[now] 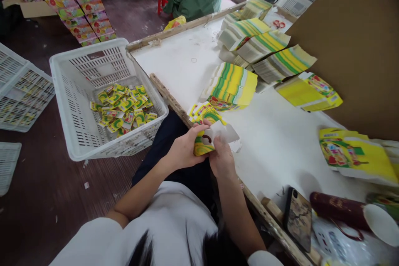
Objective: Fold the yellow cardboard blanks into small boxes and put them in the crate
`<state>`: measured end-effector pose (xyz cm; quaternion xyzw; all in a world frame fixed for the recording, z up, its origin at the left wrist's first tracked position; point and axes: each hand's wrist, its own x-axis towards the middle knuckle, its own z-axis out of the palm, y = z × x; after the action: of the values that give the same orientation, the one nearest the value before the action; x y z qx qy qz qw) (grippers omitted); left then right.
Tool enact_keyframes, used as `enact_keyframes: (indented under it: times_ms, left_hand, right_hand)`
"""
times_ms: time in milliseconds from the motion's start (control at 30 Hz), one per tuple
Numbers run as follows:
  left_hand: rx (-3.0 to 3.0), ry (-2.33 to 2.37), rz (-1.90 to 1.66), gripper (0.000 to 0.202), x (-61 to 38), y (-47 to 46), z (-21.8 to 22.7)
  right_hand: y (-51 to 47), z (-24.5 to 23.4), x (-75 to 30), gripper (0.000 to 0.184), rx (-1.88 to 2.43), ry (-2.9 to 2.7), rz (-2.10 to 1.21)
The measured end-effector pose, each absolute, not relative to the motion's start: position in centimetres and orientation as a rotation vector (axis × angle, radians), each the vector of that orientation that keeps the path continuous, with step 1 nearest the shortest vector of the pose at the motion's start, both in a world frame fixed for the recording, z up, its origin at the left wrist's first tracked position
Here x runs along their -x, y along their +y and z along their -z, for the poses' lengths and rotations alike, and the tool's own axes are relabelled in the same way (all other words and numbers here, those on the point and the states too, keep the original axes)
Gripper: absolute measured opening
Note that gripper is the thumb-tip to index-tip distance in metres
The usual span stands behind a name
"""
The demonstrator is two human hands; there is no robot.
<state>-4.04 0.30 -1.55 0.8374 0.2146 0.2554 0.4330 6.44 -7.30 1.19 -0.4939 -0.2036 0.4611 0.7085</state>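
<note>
Over the table's front edge, both of my hands are on one small yellow-and-green carton [201, 148], whose white inner side and flaps show. My left hand [184, 149] has its fingers closed round the printed left part. On the carton's right side, my right hand [223, 161] grips the white card with its thumb on top. A dark curved shape, perhaps a cut-out, shows in the carton between the hands. Just beyond them lie a few yellow cartons [205, 111], partly hidden by my fingers. Behind these a fanned stack of flat cartons [232, 87] rests on the table.
At left stands a white plastic crate [70, 133] holding many small folded cartons [124, 106]. More carton stacks [274, 56] line the white table [174, 62] beside a brown board [358, 50]. A phone [297, 218] and a dark red tumbler [339, 210] lie at lower right.
</note>
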Motion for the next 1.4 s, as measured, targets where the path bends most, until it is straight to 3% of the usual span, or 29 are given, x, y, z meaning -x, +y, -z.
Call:
enact_keyframes:
  times_ms: [200, 433, 700, 933, 1067, 1200, 1400]
  left_hand:
    - [-2.1, 0.451, -0.797, 0.087, 4.2, 0.5, 1.9]
    - [-2.191, 0.435, -0.841, 0.07, 4.1, 0.8, 2.1]
    - [-2.249, 0.432, -0.827, 0.074, 3.7, 0.7, 2.1]
    - [-2.187, 0.437, -0.741, 0.073, 3.4, 0.5, 2.4]
    - [-2.171, 0.544, -0.669, 0.074, 3.1, 0.1, 2.8]
    - [-2.21, 0.642, -0.789, 0.075, 3.2, 0.1, 2.3]
    - [-2.281, 0.632, -0.863, 0.053, 4.1, 1.1, 1.2]
  right_hand:
    - [-7.7, 0.1, -7.1, 0.048, 1.201, -0.495, -0.951]
    - [-9.0, -0.5, -8.2, 0.037, 1.271, -0.83, -0.921]
    - [-8.9, 0.2, -8.6, 0.043, 1.221, -0.855, -0.924]
    - [-9.2, -0.4, -8.4, 0.075, 1.385, -1.237, -0.64]
    - [-9.0, -0.5, -8.2, 0.062, 1.478, -1.355, -0.399]
    - [-9.0, 0.6, -8.6, 0.051, 1.506, -1.092, -0.394]
    - [-9.2, 1.3, -9.2, 0.07, 1.554, -1.111, -0.386]
